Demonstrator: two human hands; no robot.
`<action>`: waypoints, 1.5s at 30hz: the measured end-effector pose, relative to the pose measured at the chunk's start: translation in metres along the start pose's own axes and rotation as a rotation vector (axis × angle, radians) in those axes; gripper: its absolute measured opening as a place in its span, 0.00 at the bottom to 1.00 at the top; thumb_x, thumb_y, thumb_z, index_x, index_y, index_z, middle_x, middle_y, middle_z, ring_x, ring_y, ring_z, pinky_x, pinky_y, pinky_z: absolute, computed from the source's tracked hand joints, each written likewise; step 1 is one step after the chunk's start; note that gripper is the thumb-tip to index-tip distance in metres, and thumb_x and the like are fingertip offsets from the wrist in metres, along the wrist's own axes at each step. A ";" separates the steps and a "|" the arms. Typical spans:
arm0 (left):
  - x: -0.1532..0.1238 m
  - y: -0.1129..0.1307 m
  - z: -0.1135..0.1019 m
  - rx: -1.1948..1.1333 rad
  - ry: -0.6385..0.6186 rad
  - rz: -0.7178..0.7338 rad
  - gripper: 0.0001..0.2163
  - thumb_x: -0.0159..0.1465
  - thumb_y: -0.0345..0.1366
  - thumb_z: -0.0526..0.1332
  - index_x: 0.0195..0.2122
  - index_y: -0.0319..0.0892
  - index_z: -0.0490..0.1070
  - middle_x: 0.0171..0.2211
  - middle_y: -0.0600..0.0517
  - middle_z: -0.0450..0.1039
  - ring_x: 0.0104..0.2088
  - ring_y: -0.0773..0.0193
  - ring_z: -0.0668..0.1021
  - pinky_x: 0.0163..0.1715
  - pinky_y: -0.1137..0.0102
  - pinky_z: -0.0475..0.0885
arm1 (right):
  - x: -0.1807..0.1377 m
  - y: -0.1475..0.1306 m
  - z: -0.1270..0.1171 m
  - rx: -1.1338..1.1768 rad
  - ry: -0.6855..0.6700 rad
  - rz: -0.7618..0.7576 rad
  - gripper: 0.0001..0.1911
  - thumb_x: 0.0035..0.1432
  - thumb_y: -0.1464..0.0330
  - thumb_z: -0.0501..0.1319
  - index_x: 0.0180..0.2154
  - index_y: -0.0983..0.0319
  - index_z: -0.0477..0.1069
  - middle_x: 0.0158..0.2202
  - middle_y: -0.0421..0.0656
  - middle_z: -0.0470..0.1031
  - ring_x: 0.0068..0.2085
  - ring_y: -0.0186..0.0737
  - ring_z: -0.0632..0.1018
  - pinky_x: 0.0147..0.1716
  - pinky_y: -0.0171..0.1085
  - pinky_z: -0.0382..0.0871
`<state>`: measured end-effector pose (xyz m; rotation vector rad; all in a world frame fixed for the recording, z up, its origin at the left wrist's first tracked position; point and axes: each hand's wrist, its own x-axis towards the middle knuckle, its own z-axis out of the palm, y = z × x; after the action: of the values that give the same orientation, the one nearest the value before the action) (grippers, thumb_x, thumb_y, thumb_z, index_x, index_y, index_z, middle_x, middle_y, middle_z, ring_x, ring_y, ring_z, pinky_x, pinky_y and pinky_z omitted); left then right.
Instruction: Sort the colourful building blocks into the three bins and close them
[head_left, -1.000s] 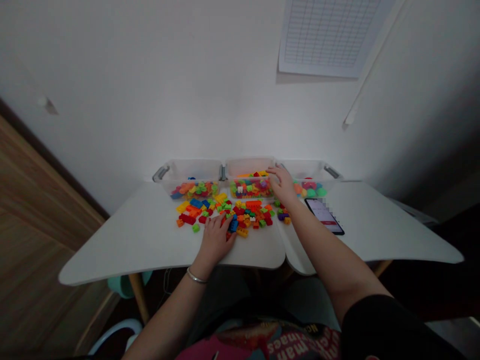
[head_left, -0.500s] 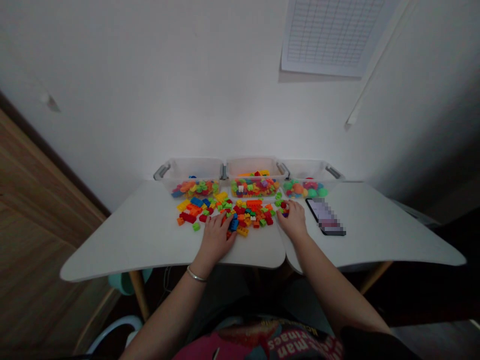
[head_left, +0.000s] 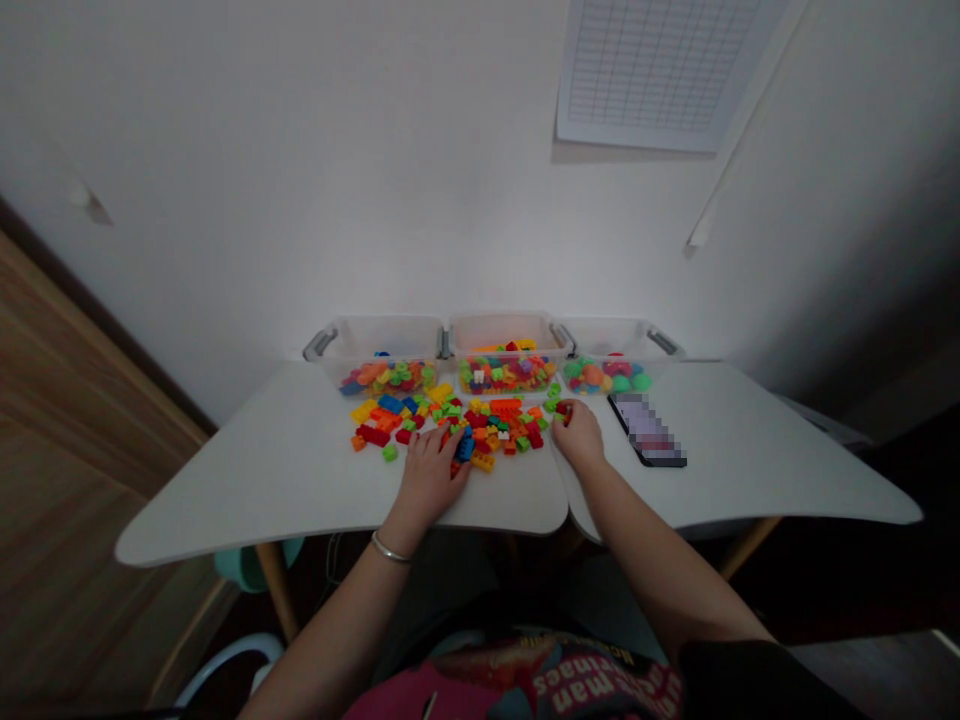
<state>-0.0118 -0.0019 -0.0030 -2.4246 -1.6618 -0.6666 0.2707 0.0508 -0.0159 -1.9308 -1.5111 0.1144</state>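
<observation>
A pile of coloured toy building bricks (head_left: 420,420) is spread over the table in front of me. At its near edge, my left hand (head_left: 429,472) has its thumb and fingers closed round a blue brick (head_left: 465,444), with an orange piece partly under the fingers. To the right of the pile, my right hand (head_left: 580,436) is curled with the fingertips bent down at a small red brick (head_left: 565,409). Its fingers hide most of that piece. Green bricks (head_left: 553,392) lie just beyond those fingertips.
Three clear plastic bins stand along the wall: the left (head_left: 386,335) and middle (head_left: 510,330) contain small toy pieces, the right (head_left: 619,338) round ones. A phone (head_left: 646,430) lies right of my right hand. A seam splits the white tabletop (head_left: 247,480).
My right hand's fingers have curled in more, and the dark blue bit by them is now hidden. My left hand stays at the blue brick. The view has shifted slightly.
</observation>
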 end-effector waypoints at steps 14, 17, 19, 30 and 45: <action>0.001 0.001 -0.002 -0.014 -0.014 -0.004 0.24 0.61 0.41 0.60 0.59 0.42 0.67 0.58 0.40 0.68 0.58 0.47 0.69 0.63 0.46 0.56 | 0.004 -0.015 -0.003 -0.201 -0.004 0.022 0.22 0.57 0.56 0.60 0.50 0.61 0.70 0.46 0.48 0.77 0.48 0.49 0.75 0.44 0.42 0.66; 0.001 0.001 -0.003 -0.013 -0.015 -0.003 0.24 0.61 0.41 0.60 0.59 0.42 0.67 0.58 0.40 0.68 0.57 0.47 0.69 0.63 0.45 0.56 | 0.005 -0.017 -0.003 -0.201 0.005 0.055 0.17 0.56 0.61 0.61 0.46 0.60 0.71 0.44 0.47 0.78 0.46 0.49 0.75 0.43 0.42 0.66; 0.001 0.001 -0.003 -0.013 -0.020 -0.003 0.24 0.61 0.41 0.60 0.59 0.42 0.67 0.59 0.40 0.68 0.57 0.47 0.70 0.63 0.45 0.56 | 0.005 -0.017 -0.003 -0.177 0.010 0.082 0.14 0.55 0.63 0.60 0.44 0.59 0.72 0.42 0.46 0.78 0.45 0.48 0.75 0.42 0.42 0.65; 0.000 0.001 -0.003 -0.006 -0.022 -0.006 0.24 0.61 0.41 0.60 0.59 0.42 0.67 0.58 0.40 0.68 0.57 0.46 0.69 0.63 0.46 0.56 | 0.004 -0.010 -0.002 -0.082 0.047 0.027 0.14 0.54 0.65 0.58 0.42 0.57 0.75 0.42 0.45 0.76 0.43 0.45 0.73 0.41 0.40 0.66; 0.000 0.001 -0.002 -0.002 -0.023 -0.007 0.24 0.62 0.41 0.59 0.59 0.42 0.67 0.58 0.40 0.68 0.58 0.46 0.69 0.62 0.46 0.57 | 0.012 0.010 0.014 0.503 0.124 0.056 0.17 0.53 0.59 0.56 0.39 0.62 0.74 0.36 0.45 0.78 0.36 0.41 0.76 0.40 0.40 0.70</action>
<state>-0.0111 -0.0029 -0.0010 -2.4382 -1.6797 -0.6434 0.2767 0.0663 -0.0281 -1.5440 -1.2056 0.3568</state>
